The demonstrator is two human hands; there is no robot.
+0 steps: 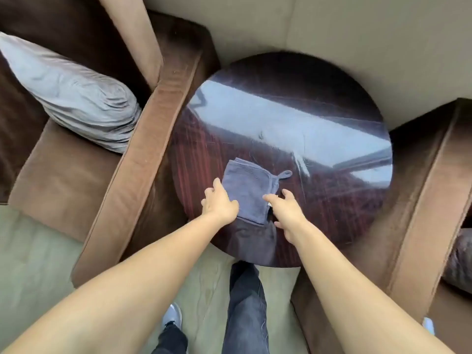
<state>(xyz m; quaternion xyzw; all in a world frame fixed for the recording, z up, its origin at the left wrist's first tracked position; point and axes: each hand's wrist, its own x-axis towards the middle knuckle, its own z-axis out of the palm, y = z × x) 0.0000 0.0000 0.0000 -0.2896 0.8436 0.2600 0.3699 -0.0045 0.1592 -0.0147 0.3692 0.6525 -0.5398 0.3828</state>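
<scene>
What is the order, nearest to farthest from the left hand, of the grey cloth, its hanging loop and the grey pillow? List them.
1. grey cloth: touching the left hand, on its right.
2. hanging loop: further right, at the cloth's far corner.
3. grey pillow: far left, on the brown sofa.

Soft, fairly bright daylight. Broad window glare on worktop (281,116) just beyond left hand (221,201) & right hand (286,209); slight motion blur, fisheye bend at edges.

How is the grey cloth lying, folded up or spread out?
Folded. The grey cloth lies as a small layered square on the round table, with stacked edges showing at its near corner.
</scene>
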